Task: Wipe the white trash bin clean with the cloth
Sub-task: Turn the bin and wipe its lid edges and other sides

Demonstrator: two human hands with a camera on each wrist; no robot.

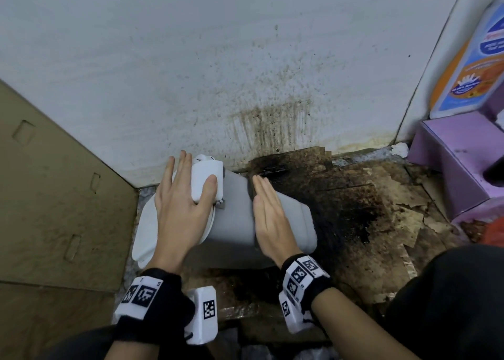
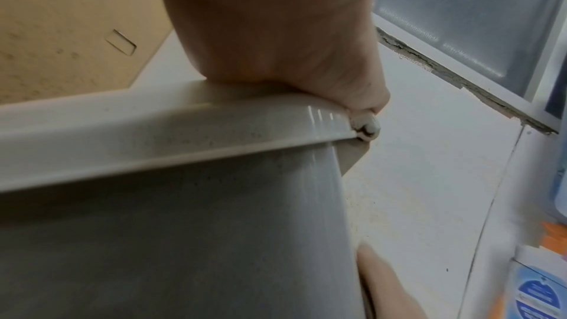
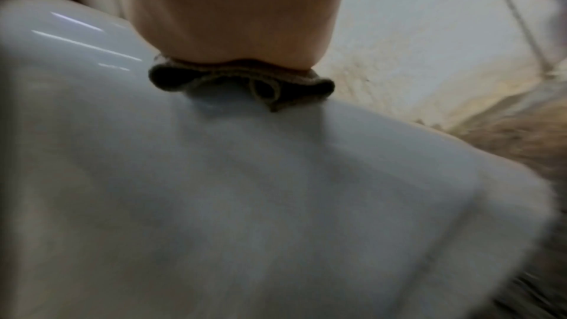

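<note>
The white trash bin (image 1: 234, 218) lies on its side on the floor, lid end to the left, base to the right. My left hand (image 1: 199, 168) rests on the lid (image 1: 204, 174) with straight fingers, thumb on the lid's near side. In the left wrist view its palm (image 2: 270, 33) sits on the bin's rim (image 2: 153, 137). My right hand (image 1: 261, 193) lies flat on the bin's side and presses a dark cloth (image 1: 251, 196) against it. The right wrist view shows the crumpled cloth (image 3: 239, 86) under the palm (image 3: 233, 13) on the bin (image 3: 214, 203).
A brown cardboard box (image 1: 54, 196) stands close on the left. The white wall (image 1: 245, 73) behind is splattered brown. Dirty, wet cardboard (image 1: 368, 209) covers the floor to the right. A purple box (image 1: 458, 168) and a labelled bottle (image 1: 474, 68) stand at far right.
</note>
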